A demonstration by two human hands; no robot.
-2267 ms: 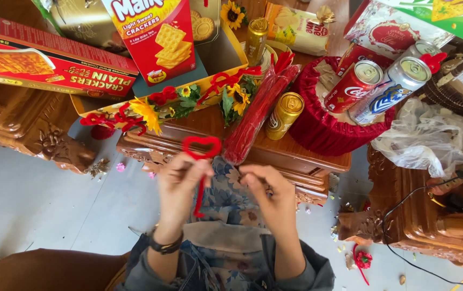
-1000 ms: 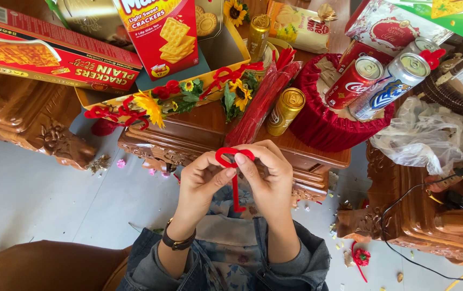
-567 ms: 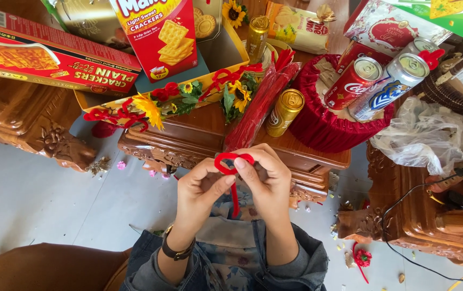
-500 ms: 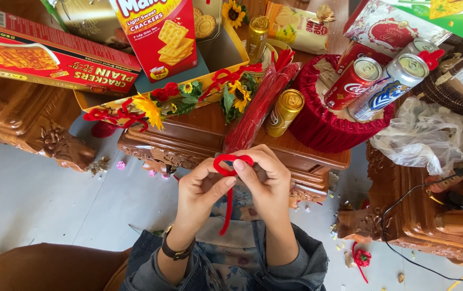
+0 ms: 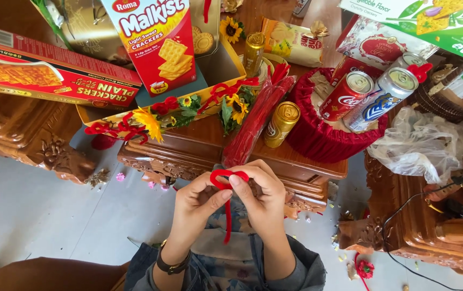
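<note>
Both hands pinch the red pipe cleaner (image 5: 228, 180) just off the counter (image 5: 296, 161) edge: left hand (image 5: 196, 199) and right hand (image 5: 261, 196), fingers clamped on the loop. I'd hold the crossing tight and twist evenly so it doesn't spring open.

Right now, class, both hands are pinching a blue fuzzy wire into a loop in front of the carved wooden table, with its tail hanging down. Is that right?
Not quite: the fuzzy wire is red, not blue. The head view shows the left hand and right hand pinching it into a loop in front of the carved wooden table, its tail hanging down.
</note>
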